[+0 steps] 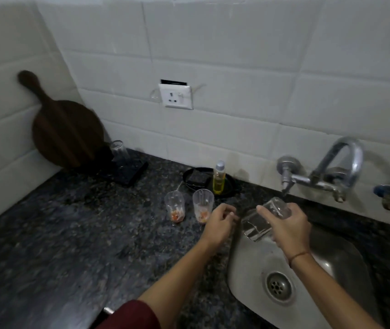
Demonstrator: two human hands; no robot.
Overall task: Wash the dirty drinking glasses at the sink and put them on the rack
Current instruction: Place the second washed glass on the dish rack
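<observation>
Wall (pixel 236 55): white tile, far side.

Table (pixel 58 233): dark speckled stone, running from the left corner to the sink.

Sink (pixel 345 252): steel, set into the table at right, with the drain (pixel 279 284) near its front.

Board (pixel 66 129): dark, round, with a handle. It stands on edge and leans in the far left corner.

Tap (pixel 341 162): chrome, wall-mounted above the far rim of the sink.

Rack (pixel 132 172): black, on the table just right of the board. The rack glass (pixel 119 150) stands on its far end; whether upright or inverted cannot be told.

Tray (pixel 230 188): black, on the table at the wall, left of the tap. It carries a dark sponge (pixel 197 179) and a bottle (pixel 219 180) of yellow liquid, upright.

Socket (pixel 176 97): white, on the wall above the tray.

Right grip (pixel 288 222): grasping the glass (pixel 263 218) around its base end. The glass is clear and tilted, mouth down and to the left, over the far left corner of the sink, just below the tap spout.

Left grip (pixel 220 222): released, fingers loosely curled, holding nothing. It is above the table edge between the sink and the dirty glasses; contact with the nearer one cannot be told.

Left dirty glass (pixel 175 208) and right dirty glass (pixel 202 206): upright side by side on the table, near the tray, each with orange residue at the bottom.
</observation>
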